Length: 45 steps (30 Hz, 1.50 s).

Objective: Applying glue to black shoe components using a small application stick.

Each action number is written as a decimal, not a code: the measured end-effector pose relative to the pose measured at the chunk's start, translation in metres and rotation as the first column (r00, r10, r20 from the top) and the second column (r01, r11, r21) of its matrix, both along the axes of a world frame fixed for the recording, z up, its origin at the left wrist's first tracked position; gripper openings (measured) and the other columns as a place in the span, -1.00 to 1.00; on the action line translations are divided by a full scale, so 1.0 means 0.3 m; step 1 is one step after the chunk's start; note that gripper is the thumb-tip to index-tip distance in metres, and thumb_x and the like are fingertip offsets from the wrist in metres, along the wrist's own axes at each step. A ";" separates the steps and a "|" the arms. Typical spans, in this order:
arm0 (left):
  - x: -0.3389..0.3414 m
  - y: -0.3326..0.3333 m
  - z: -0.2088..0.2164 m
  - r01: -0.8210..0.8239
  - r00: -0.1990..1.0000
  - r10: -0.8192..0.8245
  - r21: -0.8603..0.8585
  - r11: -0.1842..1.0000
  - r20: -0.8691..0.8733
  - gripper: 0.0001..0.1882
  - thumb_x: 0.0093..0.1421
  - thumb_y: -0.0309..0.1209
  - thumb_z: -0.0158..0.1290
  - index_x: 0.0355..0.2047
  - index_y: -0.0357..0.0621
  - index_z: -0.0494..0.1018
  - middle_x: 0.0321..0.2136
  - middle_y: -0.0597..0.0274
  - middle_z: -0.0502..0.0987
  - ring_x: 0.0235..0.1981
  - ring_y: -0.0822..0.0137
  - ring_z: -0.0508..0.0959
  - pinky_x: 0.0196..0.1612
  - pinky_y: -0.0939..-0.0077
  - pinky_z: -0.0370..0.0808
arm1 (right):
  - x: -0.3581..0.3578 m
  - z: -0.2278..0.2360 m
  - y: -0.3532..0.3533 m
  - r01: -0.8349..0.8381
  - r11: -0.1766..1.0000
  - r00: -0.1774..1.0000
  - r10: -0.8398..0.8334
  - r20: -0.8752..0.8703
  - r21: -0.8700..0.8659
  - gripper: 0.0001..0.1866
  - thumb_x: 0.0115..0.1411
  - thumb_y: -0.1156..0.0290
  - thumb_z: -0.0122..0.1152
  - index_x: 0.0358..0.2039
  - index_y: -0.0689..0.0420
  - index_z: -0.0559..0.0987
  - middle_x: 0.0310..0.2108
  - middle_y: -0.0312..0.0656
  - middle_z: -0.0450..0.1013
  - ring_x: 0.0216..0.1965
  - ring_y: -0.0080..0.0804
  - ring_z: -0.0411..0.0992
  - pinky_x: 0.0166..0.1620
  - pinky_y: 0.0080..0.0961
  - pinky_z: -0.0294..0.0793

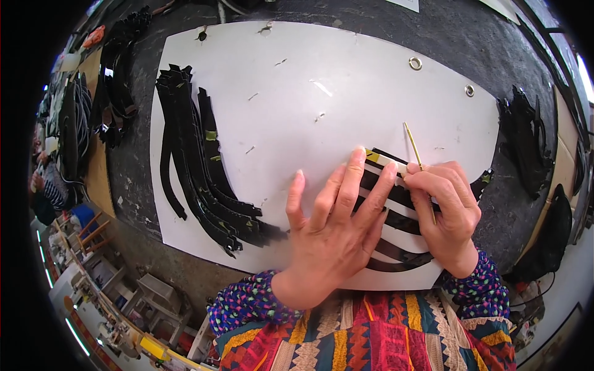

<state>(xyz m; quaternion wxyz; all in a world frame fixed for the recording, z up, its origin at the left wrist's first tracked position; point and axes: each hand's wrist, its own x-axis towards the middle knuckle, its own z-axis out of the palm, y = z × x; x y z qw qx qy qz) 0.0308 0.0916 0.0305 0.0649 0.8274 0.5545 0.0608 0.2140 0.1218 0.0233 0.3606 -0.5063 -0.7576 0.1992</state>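
My left hand (pixel 337 229) lies with fingers spread, its fingertips pressing on a narrow pale strip with a yellow end (pixel 373 156). This strip lies across the far ends of several curved black strips (pixel 402 221). Pinched between the thumb and fingers of my right hand (pixel 447 213) is a thin gold-coloured rod (pixel 409 137), slanting up past the knuckles. The right fingertips are beside the pale strip, at its right end. Parts of the black strips are hidden under both hands. All lie on a white board (pixel 365 80).
A bundle of black strips (pixel 192 148) lies on the board's left side. More black bundles rest on the dark table at the far left (pixel 117 80) and right (pixel 525 145). Two metal eyelets (pixel 415 63) sit near the board's far right edge. A wooden stool (pixel 162 294) stands lower left.
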 end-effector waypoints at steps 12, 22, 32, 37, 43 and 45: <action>-0.009 -0.002 -0.010 -0.019 0.999 0.018 0.021 1.000 0.044 -0.39 0.23 -0.16 0.10 0.32 0.34 0.34 0.29 0.25 0.29 0.18 0.40 0.31 0.37 0.09 -0.09 | 0.052 0.159 0.017 0.032 0.991 0.996 -0.042 -0.074 -0.130 -0.77 0.24 0.66 0.21 -0.08 0.37 0.60 -0.24 -0.07 0.58 -0.34 -0.35 0.52 -0.25 -0.53 0.52; -0.006 -0.012 -0.044 -0.033 0.996 0.027 0.063 0.997 0.088 -0.44 0.23 -0.11 0.09 0.27 0.32 0.39 0.30 0.23 0.28 0.24 0.40 0.28 0.36 -0.03 -0.10 | -0.044 0.056 0.076 -0.160 0.980 0.965 0.129 -0.229 -0.122 -0.90 0.38 0.55 0.11 -0.22 0.33 0.53 -0.36 -0.13 0.52 -0.54 -0.55 0.39 -0.46 -0.62 0.42; -0.006 -0.017 -0.054 -0.058 0.993 0.047 0.093 0.994 0.109 -0.47 0.20 -0.12 0.12 0.21 0.31 0.44 0.30 0.26 0.27 0.23 0.42 0.30 0.36 -0.07 -0.07 | -0.075 0.024 0.086 -0.153 0.965 0.975 0.111 -0.193 -0.215 -0.89 0.38 0.52 0.12 -0.22 0.30 0.55 -0.37 -0.14 0.52 -0.54 -0.51 0.40 -0.45 -0.60 0.43; 0.001 -0.016 -0.064 -0.073 0.991 0.061 0.096 0.993 0.121 -0.49 0.19 -0.11 0.14 0.18 0.30 0.46 0.31 0.28 0.27 0.22 0.43 0.31 0.36 -0.07 -0.07 | -0.085 0.013 0.088 -0.117 0.971 0.979 0.077 -0.189 -0.210 -0.92 0.34 0.55 0.16 -0.23 0.30 0.56 -0.38 -0.14 0.52 -0.54 -0.46 0.41 -0.45 -0.55 0.44; 0.002 -0.017 -0.057 -0.076 0.991 0.065 0.091 0.993 0.115 -0.48 0.18 -0.11 0.14 0.18 0.32 0.45 0.30 0.28 0.28 0.21 0.43 0.31 0.36 -0.06 -0.07 | -0.076 -0.005 0.098 -0.186 0.969 0.968 0.153 -0.197 -0.162 -0.92 0.34 0.55 0.16 -0.24 0.30 0.56 -0.38 -0.15 0.53 -0.55 -0.47 0.41 -0.47 -0.57 0.44; 0.002 -0.018 -0.056 -0.077 0.992 0.067 0.091 0.993 0.107 -0.48 0.18 -0.11 0.14 0.19 0.32 0.45 0.30 0.29 0.28 0.21 0.43 0.31 0.36 -0.06 -0.07 | -0.076 0.008 0.098 -0.168 0.971 0.975 0.138 -0.175 -0.172 -0.92 0.34 0.56 0.16 -0.23 0.30 0.56 -0.38 -0.15 0.53 -0.54 -0.46 0.42 -0.46 -0.55 0.44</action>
